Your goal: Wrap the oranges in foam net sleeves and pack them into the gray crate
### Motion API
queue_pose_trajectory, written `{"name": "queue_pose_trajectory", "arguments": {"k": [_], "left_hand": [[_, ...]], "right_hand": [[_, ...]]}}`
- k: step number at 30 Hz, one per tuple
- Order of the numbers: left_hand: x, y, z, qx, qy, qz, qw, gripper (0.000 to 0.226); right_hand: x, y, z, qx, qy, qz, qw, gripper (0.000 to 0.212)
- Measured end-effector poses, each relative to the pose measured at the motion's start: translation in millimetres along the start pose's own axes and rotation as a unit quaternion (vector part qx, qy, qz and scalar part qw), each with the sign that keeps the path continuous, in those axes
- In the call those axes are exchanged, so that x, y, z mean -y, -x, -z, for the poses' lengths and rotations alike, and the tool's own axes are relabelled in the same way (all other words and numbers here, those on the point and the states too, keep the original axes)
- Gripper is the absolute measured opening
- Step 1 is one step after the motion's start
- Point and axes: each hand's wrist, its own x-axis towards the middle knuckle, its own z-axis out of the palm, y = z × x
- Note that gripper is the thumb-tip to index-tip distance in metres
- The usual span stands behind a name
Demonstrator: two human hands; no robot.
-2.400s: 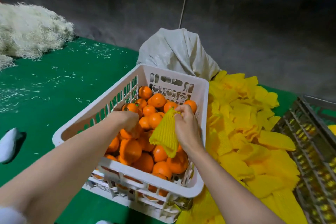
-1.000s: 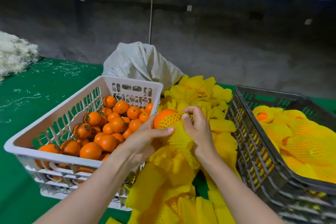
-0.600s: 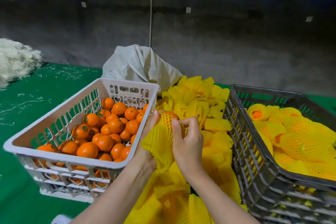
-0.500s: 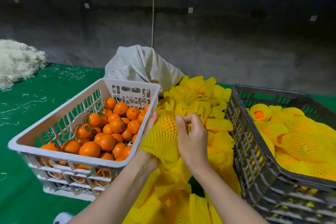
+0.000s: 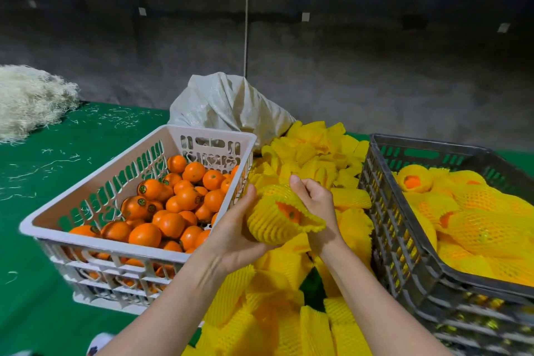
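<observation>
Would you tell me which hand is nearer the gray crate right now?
Right. The right hand pinches the sleeve just left of the gray crate; the left hand cups it farther left, beside the white crate.

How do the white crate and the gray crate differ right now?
Colour: the white crate is pale, the gray crate dark. Contents: the white crate holds bare oranges; the gray crate holds sleeved oranges, wrapped in yellow foam net. Position: the white crate sits left of the loose sleeve pile, the gray crate right of it. Both are slotted plastic crates on the green surface.
</observation>
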Motion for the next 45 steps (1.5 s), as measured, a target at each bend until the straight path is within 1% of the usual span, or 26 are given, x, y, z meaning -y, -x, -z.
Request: {"name": "queue_pose_trajectory", "arguments": {"k": [2, 5, 8, 11, 13, 15, 16, 17, 18, 20, 21, 23, 25, 28, 32, 35, 36, 37, 39, 40, 42, 45], "left_hand": [[2, -4, -2, -0.017, -0.002, -0.006, 1.000, 0.053], [4, -10, -3, -0.028, 0.014, -0.002, 1.000, 0.058], [4, -11, -4, -0.013, 0.025, 0.003, 1.000, 0.054], [3, -15, -2, -0.016, 0.029, 0.002, 0.999, 0.048], [4, -18, -1, -0.048, 0.013, 0.000, 0.999, 0.044], [5, -20, 0, -0.080, -0.004, -0.001, 0.997, 0.042], [5, -20, -1, -0.084, -0.019, -0.005, 0.996, 0.043], [4, -20, -2, -0.086, -0.035, -0.015, 0.996, 0.045], [3, -20, -4, -0.095, -0.049, -0.029, 0.994, 0.048], [4, -23, -7, -0.113, -0.070, -0.052, 0.990, 0.054], [5, -25, -8, -0.122, -0.069, -0.060, 0.988, 0.055], [8, -28, -9, -0.145, -0.065, -0.071, 0.985, 0.052], [10, -31, -9, -0.137, -0.068, -0.073, 0.985, 0.048], [12, -31, -11, -0.124, -0.079, -0.067, 0.987, 0.047], [15, -34, -15, -0.143, -0.050, -0.051, 0.987, 0.049], [18, -34, -19, -0.166, -0.038, -0.012, 0.985, 0.040], [17, -34, -22, -0.174, -0.037, -0.003, 0.984, 0.038], [14, -34, -25, -0.181, -0.042, -0.001, 0.983, 0.039], [9, -36, -29, -0.198, -0.055, -0.004, 0.979, 0.048], [8, -37, -31, -0.203, -0.058, -0.006, 0.977, 0.051], [9, -37, -33, -0.202, -0.071, -0.013, 0.977, 0.051], [15, -39, -33, -0.191, -0.066, -0.043, 0.978, 0.046]], "right_hand": [[-2, 2, -2, -0.002, -0.034, -0.017, 0.999, 0.039], [-5, 3, -4, 0.006, -0.026, 0.012, 1.000, 0.031], [-8, 1, -3, -0.002, -0.025, 0.021, 0.999, 0.024], [-13, 2, -1, -0.024, -0.032, 0.005, 0.999, 0.030], [-15, 3, 2, -0.011, 0.020, 0.000, 1.000, 0.037], [-14, 4, 8, 0.017, 0.048, -0.026, 0.998, 0.033], [-11, 5, 10, 0.023, 0.028, -0.056, 0.998, 0.031], [-7, 6, 12, 0.031, -0.014, -0.085, 0.996, 0.034], [-4, 7, 13, 0.048, -0.056, -0.095, 0.993, 0.040], [2, 13, 11, 0.103, -0.092, -0.078, 0.987, 0.046], [4, 16, 8, 0.120, -0.099, -0.073, 0.985, 0.047], [5, 21, 2, 0.116, -0.123, -0.076, 0.983, 0.043], [2, 23, 0, 0.096, -0.162, -0.082, 0.979, 0.039], [-1, 24, 1, 0.059, -0.188, -0.086, 0.977, 0.040], [-3, 25, 0, 0.036, -0.169, -0.062, 0.983, 0.043], [-3, 24, 6, 0.040, -0.114, -0.036, 0.992, 0.036], [-3, 25, 10, 0.046, -0.100, -0.019, 0.994, 0.037], [-2, 26, 14, 0.060, -0.085, 0.007, 0.995, 0.047], [-3, 28, 20, 0.111, -0.057, 0.041, 0.991, 0.075], [-3, 29, 21, 0.128, -0.030, 0.056, 0.990, 0.081], [-5, 29, 23, 0.125, 0.024, 0.096, 0.987, 0.084], [-9, 29, 26, 0.089, 0.000, 0.099, 0.991, 0.078]]}}
